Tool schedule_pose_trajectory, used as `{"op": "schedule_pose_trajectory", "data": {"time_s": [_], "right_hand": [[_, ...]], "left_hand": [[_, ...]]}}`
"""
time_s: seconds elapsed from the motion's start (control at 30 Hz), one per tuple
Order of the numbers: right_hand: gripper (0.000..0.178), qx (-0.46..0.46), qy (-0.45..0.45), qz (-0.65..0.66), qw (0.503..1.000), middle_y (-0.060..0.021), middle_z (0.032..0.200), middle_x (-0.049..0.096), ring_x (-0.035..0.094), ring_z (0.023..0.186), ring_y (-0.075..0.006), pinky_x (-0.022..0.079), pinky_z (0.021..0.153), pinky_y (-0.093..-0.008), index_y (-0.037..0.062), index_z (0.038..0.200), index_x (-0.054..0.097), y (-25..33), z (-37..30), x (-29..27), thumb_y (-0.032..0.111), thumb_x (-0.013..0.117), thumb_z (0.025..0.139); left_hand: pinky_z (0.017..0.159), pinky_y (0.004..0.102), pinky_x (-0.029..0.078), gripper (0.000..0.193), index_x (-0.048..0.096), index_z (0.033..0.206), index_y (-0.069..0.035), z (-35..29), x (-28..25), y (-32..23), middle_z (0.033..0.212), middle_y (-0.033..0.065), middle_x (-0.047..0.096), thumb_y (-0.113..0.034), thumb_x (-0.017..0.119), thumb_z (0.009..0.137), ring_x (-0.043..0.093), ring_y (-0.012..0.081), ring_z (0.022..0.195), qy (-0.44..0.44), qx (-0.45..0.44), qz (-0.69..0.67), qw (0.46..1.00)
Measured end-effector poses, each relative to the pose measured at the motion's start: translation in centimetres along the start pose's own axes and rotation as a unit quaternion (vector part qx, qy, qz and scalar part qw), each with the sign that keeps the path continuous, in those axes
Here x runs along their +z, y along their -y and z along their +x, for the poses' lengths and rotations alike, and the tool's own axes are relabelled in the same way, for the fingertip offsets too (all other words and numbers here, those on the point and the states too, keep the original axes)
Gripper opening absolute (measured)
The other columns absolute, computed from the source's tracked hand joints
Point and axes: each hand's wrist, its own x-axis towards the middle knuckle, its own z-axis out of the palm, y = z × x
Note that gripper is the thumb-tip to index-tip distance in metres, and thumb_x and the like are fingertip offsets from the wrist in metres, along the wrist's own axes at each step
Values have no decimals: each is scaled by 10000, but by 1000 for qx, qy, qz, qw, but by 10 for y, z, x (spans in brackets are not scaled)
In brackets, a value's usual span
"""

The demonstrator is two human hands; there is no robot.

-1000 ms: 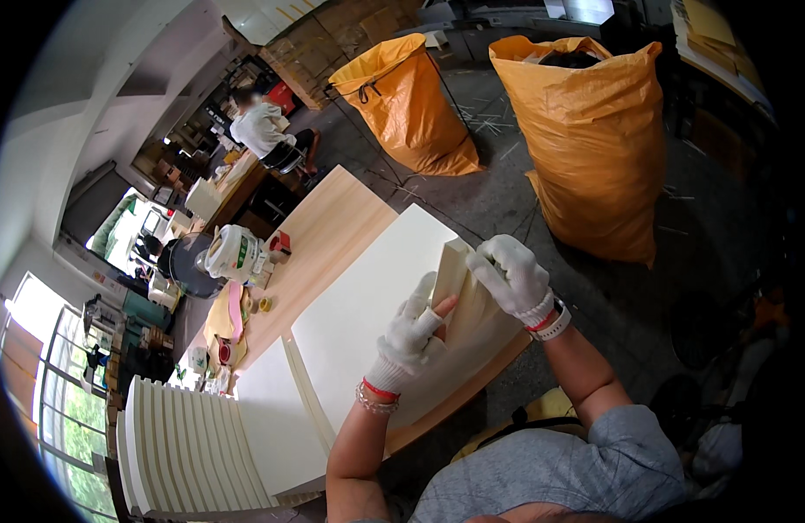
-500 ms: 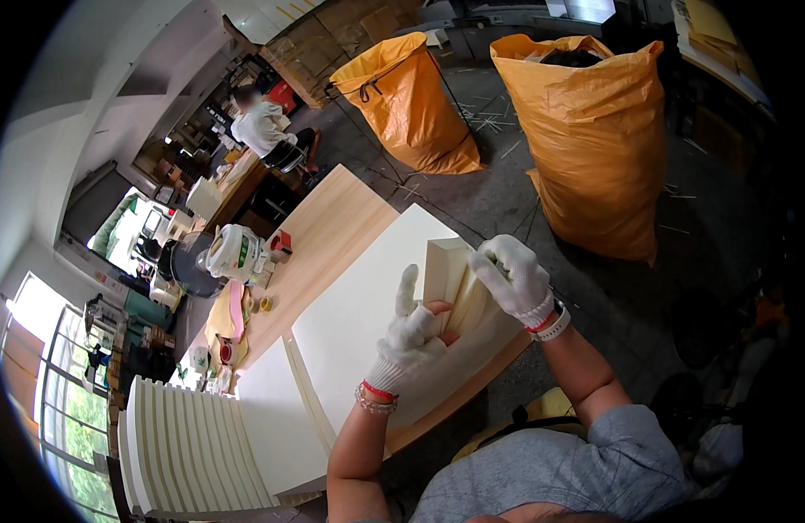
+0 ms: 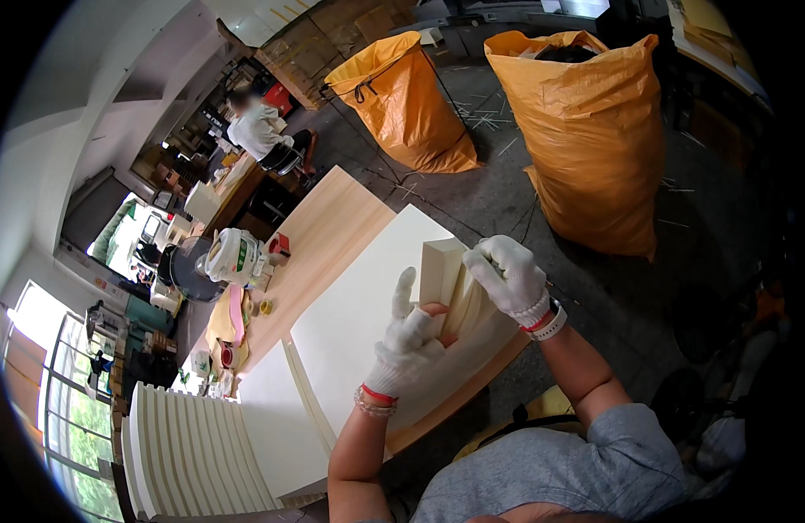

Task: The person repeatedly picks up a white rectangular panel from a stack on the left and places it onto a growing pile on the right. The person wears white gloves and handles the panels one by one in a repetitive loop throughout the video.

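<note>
Over the table, both my hands in white knit gloves are at a folded cream card piece [image 3: 440, 270], shaped like a narrow box with thin flaps on its right side. My left hand [image 3: 409, 338] is closed on its near left side, with bare fingertips against the card and the index finger pointing up. At its upper right, my right hand [image 3: 509, 277] has its fingers curled in against the edge; the fingertips are hidden. Beneath lies a large white sheet [image 3: 350, 318] on the wood-topped table [image 3: 333, 209].
A stack of white folded card pieces [image 3: 193, 444] stands at the near left. Beyond the sheet are a white tub [image 3: 232, 254], tape rolls and scraps. Two orange sacks [image 3: 407, 109] stand on the floor past the table. A person [image 3: 261, 131] sits at another bench.
My hands stay almost in place on the card piece. The end of the card piece has turned slightly, and its left face shows a little wider.
</note>
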Motion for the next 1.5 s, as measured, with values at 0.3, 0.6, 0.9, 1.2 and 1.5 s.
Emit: {"op": "schedule_pose_trajectory", "data": {"time_s": [0.3,0.6,0.9,1.2,1.5], "right_hand": [[235,-30,-11,14,999,-127,753,634,629,675,-274,495,634,-389,-5,817,635,-2,0,-2,173,711,951],[210,-23,-27,18,999,-126,716,604,605,642,-267,471,605,-385,-14,805,642,-4,2,3,132,711,940],[205,-31,-34,21,999,-119,711,603,596,628,-265,466,595,-383,-15,798,638,-6,0,1,118,716,932],[162,-163,81,-129,975,-140,1022,671,642,942,-369,510,860,-451,38,1045,676,0,-11,-11,85,682,890],[215,-154,286,-201,924,-125,1076,702,642,1044,-341,491,947,-479,110,1072,728,-2,-47,1,188,638,893]], "left_hand": [[948,382,553,485,688,1192,-91,0,-4,-6,1572,256,375,51,807,744,596,374,1270,-4,-6,9,1000],[833,369,583,479,656,1125,-71,3,-3,-4,1579,286,311,128,773,705,671,314,1099,11,12,-11,1000],[955,394,563,543,657,1124,-115,-1,2,5,1626,240,259,57,882,660,563,389,1306,7,-21,-24,999],[784,356,594,575,649,1299,-167,-7,-8,-1,1435,238,533,2,782,765,708,289,1043,-19,41,73,996],[903,408,556,661,455,1421,-46,-16,12,-16,1288,200,594,-239,729,851,628,362,1141,-32,149,418,896]]}}
